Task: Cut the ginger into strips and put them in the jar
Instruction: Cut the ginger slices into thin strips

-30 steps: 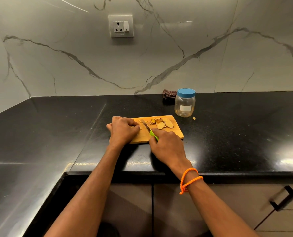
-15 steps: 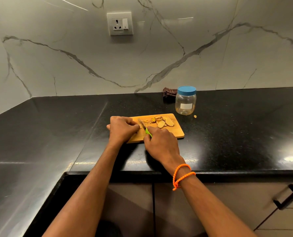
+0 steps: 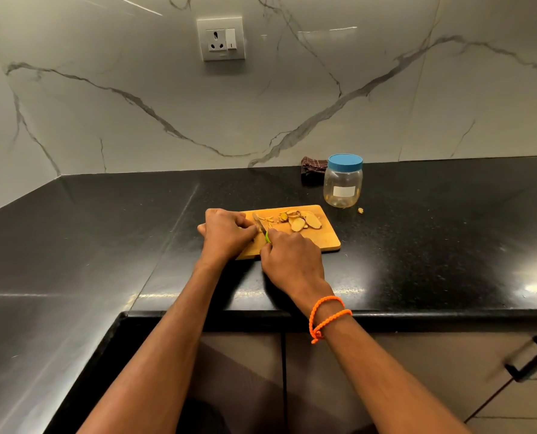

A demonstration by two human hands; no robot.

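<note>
A wooden cutting board (image 3: 322, 241) lies on the black counter. Ginger slices (image 3: 304, 221) are piled at its far side, with a few thin strips (image 3: 268, 219) to their left. My right hand (image 3: 290, 260) grips a green-handled knife (image 3: 260, 223) whose blade points away over the board. My left hand (image 3: 224, 231), fingers curled, holds down a ginger piece just left of the blade; that piece is hidden under the fingers. A clear jar (image 3: 343, 184) with its blue lid on stands behind the board's right end.
A dark folded cloth (image 3: 312, 172) lies against the marble wall behind the jar. One small ginger scrap (image 3: 360, 210) sits on the counter (image 3: 433, 233) right of the board. A wall socket (image 3: 220, 37) is above. Cabinet doors with a black handle (image 3: 530, 360) are below the counter edge.
My right hand and the knife have shifted left toward my left hand along the board. The camera view has tilted slightly.
</note>
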